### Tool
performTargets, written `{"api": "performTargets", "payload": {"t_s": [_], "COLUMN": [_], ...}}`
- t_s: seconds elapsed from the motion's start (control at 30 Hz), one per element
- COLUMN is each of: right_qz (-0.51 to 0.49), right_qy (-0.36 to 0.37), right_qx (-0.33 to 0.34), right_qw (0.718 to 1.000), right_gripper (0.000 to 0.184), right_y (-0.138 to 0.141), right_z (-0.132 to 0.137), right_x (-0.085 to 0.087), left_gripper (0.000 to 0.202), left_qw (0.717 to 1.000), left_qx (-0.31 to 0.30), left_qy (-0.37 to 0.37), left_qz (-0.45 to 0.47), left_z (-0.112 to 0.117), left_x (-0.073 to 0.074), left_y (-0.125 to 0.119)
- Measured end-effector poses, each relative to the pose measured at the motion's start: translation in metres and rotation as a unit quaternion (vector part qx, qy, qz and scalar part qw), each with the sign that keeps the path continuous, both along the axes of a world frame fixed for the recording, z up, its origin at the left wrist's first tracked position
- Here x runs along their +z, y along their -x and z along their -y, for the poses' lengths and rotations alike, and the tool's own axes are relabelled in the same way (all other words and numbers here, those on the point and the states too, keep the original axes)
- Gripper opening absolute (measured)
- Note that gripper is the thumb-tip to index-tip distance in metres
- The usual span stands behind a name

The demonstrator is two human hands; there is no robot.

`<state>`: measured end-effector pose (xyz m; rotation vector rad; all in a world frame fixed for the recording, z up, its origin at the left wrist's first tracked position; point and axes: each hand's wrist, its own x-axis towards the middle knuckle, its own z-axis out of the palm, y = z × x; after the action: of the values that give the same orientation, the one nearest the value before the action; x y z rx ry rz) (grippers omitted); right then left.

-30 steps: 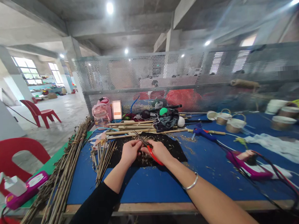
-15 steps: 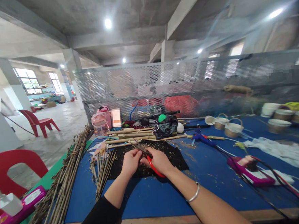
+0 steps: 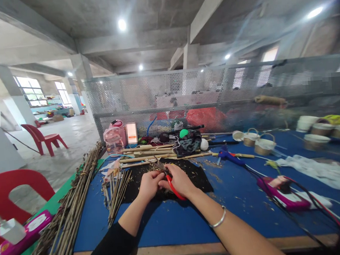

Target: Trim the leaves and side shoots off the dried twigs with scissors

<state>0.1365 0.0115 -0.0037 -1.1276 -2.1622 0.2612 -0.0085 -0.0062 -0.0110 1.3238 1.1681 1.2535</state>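
Basically unchanged from half a second ago: still gripping red-handled scissors (image 3: 172,187) in right hand (image 3: 179,178) at frame centre, over black cloth (image 3: 202,180), left hand (image 3: 149,186) pinched closed, can't tell on what, so likely mid-step.

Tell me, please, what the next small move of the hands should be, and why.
I would probably ease the left hand slightly back from the blades before any cut: the right hand grips the red-handled scissors with the blades close to the left fingertips, over a black cloth strewn with scraps. Whether the left fingers hold anything is too small to tell.
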Motion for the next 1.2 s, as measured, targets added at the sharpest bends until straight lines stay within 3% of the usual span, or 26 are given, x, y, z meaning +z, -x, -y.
{"api": "performTargets", "payload": {"t_s": [0.27,0.63,0.97,1.2], "right_qz": [0.009,0.012,0.035,0.046], "right_qy": [0.059,0.081,0.021,0.047], "right_qx": [-0.017,-0.020,-0.009,-0.029], "right_qw": [0.998,0.996,0.999,0.997], "right_gripper": [0.037,0.039,0.054,0.040], "right_y": [0.000,-0.001,0.002,0.001], "right_z": [0.005,0.002,0.003,0.005], "right_x": [0.005,0.002,0.000,0.006], "left_gripper": [0.032,0.032,0.030,0.030], "left_qw": [0.999,0.999,1.000,1.000], "left_qx": [0.018,0.028,0.005,0.001], "left_qy": [0.027,0.026,-0.025,-0.026], "left_qz": [0.036,0.014,-0.011,0.006], "left_z": [0.003,-0.001,-0.005,-0.001], "left_x": [0.003,0.000,-0.007,-0.003], "left_y": [-0.004,0.001,0.003,0.000]}}
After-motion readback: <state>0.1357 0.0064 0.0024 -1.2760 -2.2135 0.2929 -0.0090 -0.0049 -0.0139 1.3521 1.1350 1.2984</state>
